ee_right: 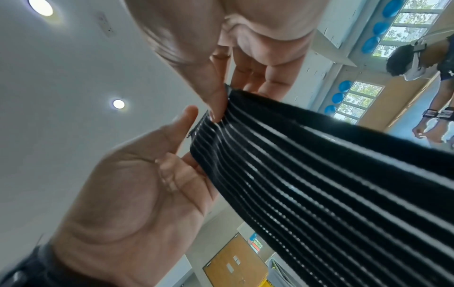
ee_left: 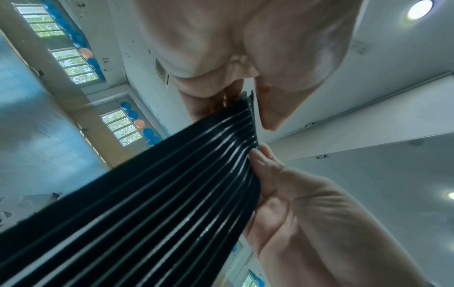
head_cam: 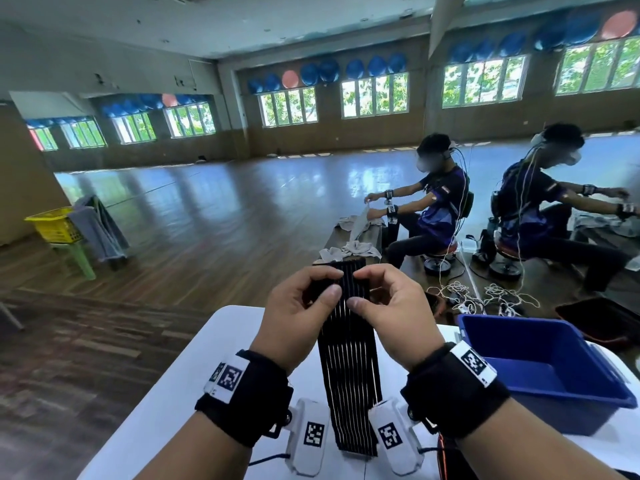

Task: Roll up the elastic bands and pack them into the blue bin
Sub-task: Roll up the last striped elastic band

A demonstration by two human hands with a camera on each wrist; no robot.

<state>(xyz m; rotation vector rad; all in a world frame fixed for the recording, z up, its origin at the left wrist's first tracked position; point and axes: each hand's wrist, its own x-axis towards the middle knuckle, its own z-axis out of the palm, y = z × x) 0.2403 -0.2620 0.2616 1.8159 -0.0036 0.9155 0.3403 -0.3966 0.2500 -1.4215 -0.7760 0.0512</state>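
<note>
White table [head_cam: 166, 393] in mirrored hall | black ribbed elastic band [head_cam: 349, 368] raised over tabletop, lower end hanging | left hand [head_cam: 298, 317] and right hand [head_cam: 391, 313] pinching top edge, thumbs in front | blue bin [head_cam: 540, 372] right of hands, on table

Open top of blue bin [head_cam: 585, 358]: interior bare, unobstructed from above. Left of bin, hanging elastic band [head_cam: 349, 375] blocks passage.
</note>
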